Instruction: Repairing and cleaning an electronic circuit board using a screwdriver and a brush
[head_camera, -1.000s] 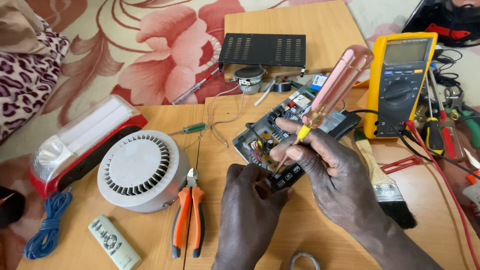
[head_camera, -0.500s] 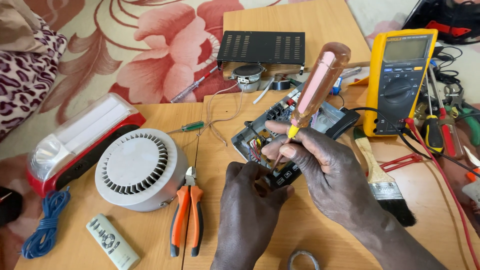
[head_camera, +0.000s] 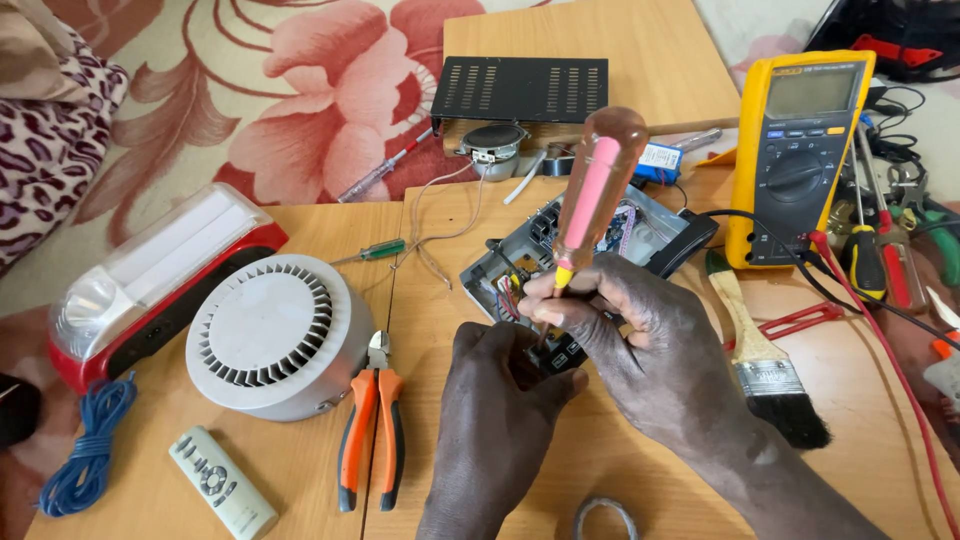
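My right hand (head_camera: 640, 340) pinches the shaft of a screwdriver with a clear pink handle (head_camera: 597, 185), which stands almost upright over the near corner of an opened grey electronic device (head_camera: 640, 235) showing its circuit board and wires. My left hand (head_camera: 495, 400) grips that near corner of the device from below. The screwdriver's tip is hidden between my fingers.
A yellow multimeter (head_camera: 800, 150) with red and black leads stands at the right, a paintbrush (head_camera: 765, 365) beside it. Orange pliers (head_camera: 370, 430), a round white vented unit (head_camera: 275, 335), a red lantern (head_camera: 150, 285), a small remote (head_camera: 220, 485) and blue wire (head_camera: 85, 465) lie left. A black vented box (head_camera: 520, 90) sits behind.
The screwdriver handle has swung from leaning right to nearly upright, and my right hand has slid slightly left along the shaft. My left hand stays on the device.
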